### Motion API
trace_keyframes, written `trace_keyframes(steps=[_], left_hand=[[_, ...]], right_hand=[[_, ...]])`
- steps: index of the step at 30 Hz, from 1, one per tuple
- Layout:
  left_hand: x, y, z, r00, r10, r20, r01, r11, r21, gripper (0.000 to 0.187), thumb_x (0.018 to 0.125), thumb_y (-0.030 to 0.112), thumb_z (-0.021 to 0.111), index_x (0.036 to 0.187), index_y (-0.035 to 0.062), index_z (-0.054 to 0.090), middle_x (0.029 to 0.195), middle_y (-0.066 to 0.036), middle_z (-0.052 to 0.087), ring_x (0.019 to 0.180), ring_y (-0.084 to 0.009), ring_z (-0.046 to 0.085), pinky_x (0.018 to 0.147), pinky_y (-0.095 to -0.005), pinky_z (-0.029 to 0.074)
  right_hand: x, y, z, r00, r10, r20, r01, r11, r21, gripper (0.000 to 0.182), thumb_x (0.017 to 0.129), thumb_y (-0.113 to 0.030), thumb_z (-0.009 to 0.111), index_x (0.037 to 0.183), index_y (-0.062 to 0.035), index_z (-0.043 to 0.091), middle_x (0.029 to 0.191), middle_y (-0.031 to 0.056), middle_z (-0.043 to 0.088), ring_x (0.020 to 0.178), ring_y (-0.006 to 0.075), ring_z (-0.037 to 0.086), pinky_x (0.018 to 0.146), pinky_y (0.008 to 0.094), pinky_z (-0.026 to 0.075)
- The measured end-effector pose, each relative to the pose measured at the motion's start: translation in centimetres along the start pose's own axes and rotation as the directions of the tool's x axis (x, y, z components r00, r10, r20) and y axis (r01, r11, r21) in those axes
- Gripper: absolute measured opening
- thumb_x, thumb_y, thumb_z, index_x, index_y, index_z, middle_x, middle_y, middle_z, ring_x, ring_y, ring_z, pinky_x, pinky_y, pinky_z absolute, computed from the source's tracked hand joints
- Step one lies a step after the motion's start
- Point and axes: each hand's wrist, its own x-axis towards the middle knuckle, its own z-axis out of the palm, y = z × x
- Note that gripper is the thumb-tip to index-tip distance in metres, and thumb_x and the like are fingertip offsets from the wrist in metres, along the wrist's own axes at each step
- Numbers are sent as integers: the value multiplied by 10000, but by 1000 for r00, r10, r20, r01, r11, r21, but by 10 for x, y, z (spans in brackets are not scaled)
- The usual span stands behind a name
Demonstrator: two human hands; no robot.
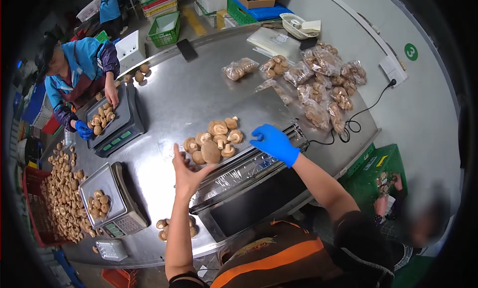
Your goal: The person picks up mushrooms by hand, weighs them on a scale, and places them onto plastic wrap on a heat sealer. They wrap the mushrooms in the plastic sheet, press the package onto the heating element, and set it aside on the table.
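Note:
A cluster of brown mushrooms (211,151) lies on the steel table just behind a film wrapping machine (234,181) with clear film across it. My left hand (188,174), bare, is at the cluster's left side, thumb and fingers apart, fingertips close to the nearest caps. On the right, my right hand (275,143) wears a blue glove; its slightly bent fingers point toward the mushrooms with a gap between. Neither hand grips anything. Under my left forearm, more mushrooms (162,229) sit near the table's front edge, partly hidden.
Bagged mushrooms (318,83) are piled at the back right, by a black cable (368,108). Two scales (113,201) (117,121) and a loose mushroom heap (62,198) stand left. A co-worker (82,71) handles mushrooms at the far scale. A phone (187,50) lies behind.

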Motion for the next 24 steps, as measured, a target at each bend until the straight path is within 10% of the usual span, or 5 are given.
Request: trace_keyframes(steps=[5,11,16,20,24], left_hand=[[-82,-33,-27,915,141,-379,76,860,504,312,762,208,789,941,-27,689,918,-136,586,879,-285,546,761,-406,455],[-86,-29,-2,912,275,-304,51,659,750,322,775,328,758,697,21,695,700,-120,565,738,-304,529,692,-412,418],[-90,-48,-22,952,-279,-127,237,933,-271,228,855,210,668,713,57,576,575,-14,448,476,-167,390,459,-300,319],[-88,-37,-40,653,-284,702,748,92,-658,254,960,189,443,711,146,427,537,59,319,425,-55,253,356,-199,189],[-75,14,-89,920,-48,389,391,47,-919,282,974,190,409,696,140,415,521,57,299,411,-61,256,355,-200,233]], right_hand=[[-45,24,-51,955,249,162,-167,901,-400,345,816,-406,689,775,-64,700,802,128,646,746,297,622,658,383,489],[-51,18,2,1000,12,-2,-12,937,-350,345,813,-423,668,698,-99,690,741,152,639,709,345,618,644,443,487],[-55,2,-38,908,312,279,-406,817,410,320,913,-287,633,722,-31,655,622,-12,520,560,108,493,531,270,434],[-49,34,-28,403,59,913,-913,105,395,260,955,-291,548,795,-91,590,568,-20,423,445,69,337,392,216,257],[11,3,-76,802,-127,584,-550,224,804,327,992,-312,460,759,-94,534,607,5,473,480,105,411,453,233,335]])
